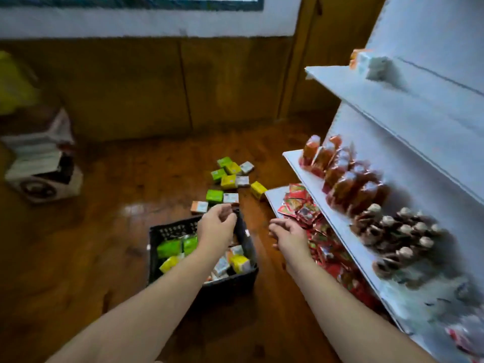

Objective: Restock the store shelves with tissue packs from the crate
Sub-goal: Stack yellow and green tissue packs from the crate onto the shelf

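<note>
A black plastic crate (pixel 230 284) stands on the wooden floor, holding green, yellow and white tissue packs (pixel 169 248). More tissue packs (pixel 227 182) lie scattered on the floor beyond it. My left hand (pixel 217 226) reaches over the crate, and its curled fingers hold the rim at the far right corner. My right hand (pixel 288 235) hovers to the right of the crate, near the bottom shelf (pixel 273 199), with loosely curled fingers and nothing in it. A white tissue pack (pixel 377 68) sits on the upper shelf (pixel 392 100), blurred.
The white shelf unit fills the right side. Its middle shelf (pixel 294 163) carries orange bagged goods (pixel 337 174) and brown jars (pixel 398 231). Red sachets (pixel 301 208) cover the bottom shelf. A cardboard box (pixel 42 166) stands at the left, by a wood-panelled wall.
</note>
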{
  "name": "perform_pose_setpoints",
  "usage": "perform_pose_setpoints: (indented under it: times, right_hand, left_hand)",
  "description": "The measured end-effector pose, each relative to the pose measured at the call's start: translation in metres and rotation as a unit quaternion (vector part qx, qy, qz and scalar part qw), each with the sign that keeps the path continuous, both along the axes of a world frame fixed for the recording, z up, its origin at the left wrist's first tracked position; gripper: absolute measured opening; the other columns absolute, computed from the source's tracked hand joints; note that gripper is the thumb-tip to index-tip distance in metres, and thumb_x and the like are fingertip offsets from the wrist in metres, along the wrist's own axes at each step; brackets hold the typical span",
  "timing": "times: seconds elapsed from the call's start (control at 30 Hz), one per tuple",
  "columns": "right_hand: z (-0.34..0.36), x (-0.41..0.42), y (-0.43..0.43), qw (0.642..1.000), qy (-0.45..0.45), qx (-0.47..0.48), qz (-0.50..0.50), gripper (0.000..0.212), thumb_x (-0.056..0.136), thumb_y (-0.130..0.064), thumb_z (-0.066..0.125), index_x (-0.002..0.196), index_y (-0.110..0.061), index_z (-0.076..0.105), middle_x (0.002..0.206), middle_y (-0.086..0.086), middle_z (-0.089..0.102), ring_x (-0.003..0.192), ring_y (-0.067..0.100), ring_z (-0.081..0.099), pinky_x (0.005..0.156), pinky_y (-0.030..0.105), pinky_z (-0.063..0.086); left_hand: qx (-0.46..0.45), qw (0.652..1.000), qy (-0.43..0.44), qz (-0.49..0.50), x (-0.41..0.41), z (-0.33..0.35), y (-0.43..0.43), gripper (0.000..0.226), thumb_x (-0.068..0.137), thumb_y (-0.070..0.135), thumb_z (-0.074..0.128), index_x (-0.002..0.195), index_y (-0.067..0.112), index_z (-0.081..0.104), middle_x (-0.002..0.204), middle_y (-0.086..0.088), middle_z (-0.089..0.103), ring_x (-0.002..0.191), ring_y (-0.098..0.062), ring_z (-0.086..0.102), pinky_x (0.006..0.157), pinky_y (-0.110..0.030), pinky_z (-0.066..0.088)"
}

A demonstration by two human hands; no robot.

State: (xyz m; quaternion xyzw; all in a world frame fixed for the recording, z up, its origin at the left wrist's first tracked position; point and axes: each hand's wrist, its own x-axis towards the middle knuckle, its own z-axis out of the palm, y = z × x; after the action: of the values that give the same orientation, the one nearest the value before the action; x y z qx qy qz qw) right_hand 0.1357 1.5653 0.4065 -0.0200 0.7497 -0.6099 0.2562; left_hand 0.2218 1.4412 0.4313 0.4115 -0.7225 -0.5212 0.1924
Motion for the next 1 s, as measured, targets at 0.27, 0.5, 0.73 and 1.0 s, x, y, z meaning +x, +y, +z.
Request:
perform_pose_setpoints:
  times: [0.27, 0.5, 0.73, 1.0]
  right_hand:
    - [-0.085, -0.03, -0.147, 0.99, -0.051, 0.076, 0.109, 0.021, 0.088, -0.004, 0.056, 0.075, -0.019, 0.06, 0.076, 0.003, 0.06, 0.073, 0.014, 0.056, 0.06, 0.023, 0.043]
    - [-0.191, -0.078, -0.236, 0.965, -0.077, 0.154, 0.197, 0.021, 0.087, -0.008, 0.056, 0.074, -0.024, 0.062, 0.085, 0.003, 0.065, 0.08, 0.018, 0.059, 0.067, 0.029, 0.043]
    - [-0.377, -0.108, -0.274, 0.932, -0.112, 0.245, 0.243, 0.018, 0.089, -0.01, 0.057, 0.076, -0.022, 0.058, 0.08, -0.005, 0.056, 0.085, 0.019, 0.053, 0.073, 0.032, 0.044]
    - [-0.553, -0.105, -0.314, 0.916, -0.158, 0.263, 0.261, 0.044, 0.088, -0.007, 0.06, 0.131, -0.006, 0.05, 0.122, 0.011, 0.056, 0.109, 0.023, 0.053, 0.08, 0.022, 0.039]
  left_hand:
    - [0.061, 0.985, -0.089, 0.137, 0.018, -0.084, -0.118, 0.026, 0.088, 0.013, 0.058, 0.113, 0.01, 0.065, 0.107, -0.005, 0.067, 0.099, -0.017, 0.06, 0.082, -0.022, 0.041]
    - [0.131, 0.963, -0.145, 0.188, -0.006, -0.185, -0.199, 0.023, 0.087, 0.011, 0.06, 0.109, 0.011, 0.067, 0.097, -0.002, 0.065, 0.094, -0.016, 0.059, 0.082, -0.021, 0.039]
    - [0.23, 0.938, -0.185, 0.179, -0.034, -0.375, -0.248, 0.029, 0.089, 0.009, 0.059, 0.118, 0.006, 0.06, 0.112, -0.01, 0.064, 0.104, -0.022, 0.058, 0.091, -0.03, 0.044]
    - [0.271, 0.917, -0.25, 0.152, -0.055, -0.561, -0.275, 0.054, 0.09, 0.018, 0.059, 0.14, 0.012, 0.038, 0.135, -0.007, 0.049, 0.116, -0.028, 0.052, 0.091, -0.039, 0.045]
